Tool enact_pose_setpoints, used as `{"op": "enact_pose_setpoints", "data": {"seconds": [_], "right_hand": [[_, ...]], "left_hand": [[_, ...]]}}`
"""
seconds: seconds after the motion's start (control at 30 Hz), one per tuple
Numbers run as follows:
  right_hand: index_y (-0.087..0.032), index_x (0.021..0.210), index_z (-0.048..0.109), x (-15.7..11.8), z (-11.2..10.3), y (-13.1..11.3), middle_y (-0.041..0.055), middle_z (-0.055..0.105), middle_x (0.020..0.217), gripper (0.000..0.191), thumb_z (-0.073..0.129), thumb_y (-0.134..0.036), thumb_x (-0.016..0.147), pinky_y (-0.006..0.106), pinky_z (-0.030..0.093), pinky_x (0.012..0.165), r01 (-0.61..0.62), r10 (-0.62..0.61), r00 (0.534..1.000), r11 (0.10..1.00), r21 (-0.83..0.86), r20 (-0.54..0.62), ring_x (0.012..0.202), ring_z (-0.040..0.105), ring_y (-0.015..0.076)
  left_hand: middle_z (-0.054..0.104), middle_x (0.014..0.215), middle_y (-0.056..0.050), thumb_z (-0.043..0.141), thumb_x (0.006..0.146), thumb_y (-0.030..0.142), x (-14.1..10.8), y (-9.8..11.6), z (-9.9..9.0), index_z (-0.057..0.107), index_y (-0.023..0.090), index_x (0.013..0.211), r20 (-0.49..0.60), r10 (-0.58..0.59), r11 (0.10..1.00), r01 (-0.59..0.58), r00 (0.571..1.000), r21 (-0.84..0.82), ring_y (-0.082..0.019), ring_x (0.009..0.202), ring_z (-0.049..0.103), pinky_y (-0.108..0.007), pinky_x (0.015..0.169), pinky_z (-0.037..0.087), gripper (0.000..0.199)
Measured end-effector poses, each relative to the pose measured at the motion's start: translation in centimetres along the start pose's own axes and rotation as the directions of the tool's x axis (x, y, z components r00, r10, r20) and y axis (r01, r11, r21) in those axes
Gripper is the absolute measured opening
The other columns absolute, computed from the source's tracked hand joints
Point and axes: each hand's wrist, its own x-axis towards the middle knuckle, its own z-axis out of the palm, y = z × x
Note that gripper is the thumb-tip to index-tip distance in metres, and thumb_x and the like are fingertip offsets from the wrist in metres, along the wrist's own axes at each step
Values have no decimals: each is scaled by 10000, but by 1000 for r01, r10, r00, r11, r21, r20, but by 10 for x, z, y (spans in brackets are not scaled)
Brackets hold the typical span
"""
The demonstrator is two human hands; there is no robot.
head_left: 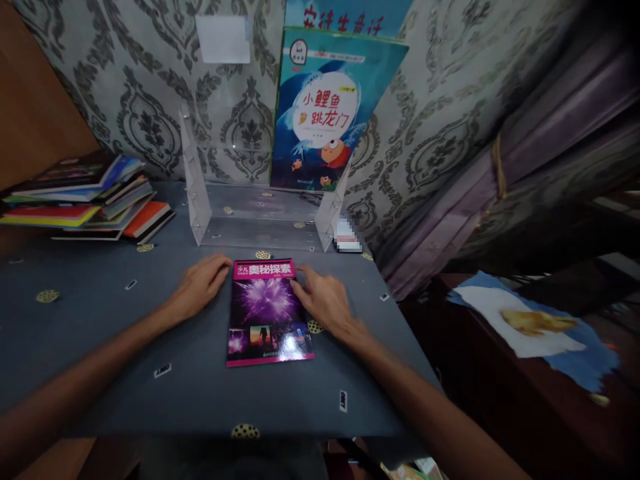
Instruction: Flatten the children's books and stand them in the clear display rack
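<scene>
A purple and black book (265, 300) with a magenta title band lies flat on the table, its cover facing up. At its upper left corner is my left hand (204, 285), fingers stretched out and the tips at the book's edge. My right hand (326, 297) rests along the upper right edge, with index finger and thumb apart and the thumb tip touching the book's side. Neither hand lifts the book. Just beyond them stands a clear acrylic rack (197, 193). A blue-green picture book (310, 157) leans upright on its right part, with another blue book (345, 17) behind it.
A stack of books (107, 193) sits at the table's far left. Right of the rack lies a small, partly blurred object (349, 235). The grey-blue tablecloth (210, 393) covers the table. A curtain (440, 207) and a dark red surface with a cloth (500, 320) are at the right.
</scene>
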Motion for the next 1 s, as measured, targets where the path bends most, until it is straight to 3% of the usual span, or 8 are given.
{"op": "enact_pose_setpoints", "data": {"seconds": [0.1, 0.17, 0.23, 0.3, 0.37, 0.5, 0.7, 1.0], "right_hand": [[-217, 1337, 607, 0, 4, -15, 99, 783, 1061, 345, 443, -331, 1056, 348, 524, 815, 200, -199, 979, 980, 12, -41, 972, 735, 257], [-188, 1365, 597, 5, 14, -29, 137, 718, 1290, 372, 448, -347, 1064, 394, 529, 977, 397, -395, 918, 916, 64, -44, 1195, 674, 265], [-123, 1458, 520, 15, 26, -43, 188, 586, 1484, 498, 476, -414, 1056, 440, 447, 1151, 544, -545, 838, 830, 123, -33, 1405, 531, 278], [-60, 1537, 411, 25, 39, -55, 232, 439, 1599, 675, 476, -511, 1040, 484, 340, 1247, 596, -600, 800, 788, 158, -24, 1529, 368, 302], [-29, 1575, 334, 35, 50, -63, 252, 349, 1641, 786, 429, -589, 1032, 521, 273, 1277, 581, -590, 808, 795, 174, -5, 1571, 269, 325], [23, 1585, 284, 44, 60, -68, 273, 340, 1634, 866, 374, -634, 1028, 547, 233, 1286, 550, -562, 827, 815, 185, 18, 1572, 256, 344], [-11, 1578, 324, 42, 56, -68, 248, 372, 1628, 853, 373, -656, 1022, 538, 245, 1285, 541, -550, 835, 823, 174, 3, 1558, 299, 340], [-16, 1550, 386, 35, 50, -61, 243, 395, 1618, 792, 376, -620, 1039, 527, 248, 1284, 469, -475, 879, 875, 122, 27, 1556, 306, 331]], "left_hand": [[724, 1198, -91, 352, 1023, 341, -5, -7, 13, 624, 216, 1093, -5, 123, 992, -123, 992, 32, -254, 1178, 645, -456, 1044, 518, 307], [702, 1285, -107, 356, 1031, 309, -8, -13, 19, 620, 206, 1157, 6, 171, 983, -171, 985, 73, -258, 1260, 611, -482, 1095, 495, 310], [682, 1332, -127, 357, 1028, 277, -11, -18, 23, 605, 194, 1237, 18, 188, 976, -189, 982, 108, -265, 1283, 600, -495, 1099, 498, 335], [679, 1331, -137, 345, 1019, 245, -12, -19, 23, 592, 189, 1287, 32, 190, 975, -192, 981, 114, -271, 1263, 608, -499, 1079, 512, 369], [692, 1296, -125, 337, 1004, 211, -13, -18, 23, 592, 199, 1299, 42, 184, 979, -187, 982, 88, -270, 1247, 609, -498, 1069, 514, 390], [708, 1233, -117, 338, 980, 168, -11, -14, 21, 607, 203, 1264, 47, 185, 982, -186, 982, 19, -270, 1230, 601, -489, 1064, 507, 393], [715, 1121, -112, 337, 965, 149, -10, -15, 21, 612, 191, 1171, 58, 152, 986, -156, 987, 56, -269, 1112, 620, -465, 989, 535, 347], [719, 1201, -110, 339, 1004, 196, -9, -17, 22, 604, 197, 1187, 25, 191, 979, -192, 981, 68, -258, 1139, 632, -448, 1007, 529, 322]]}}
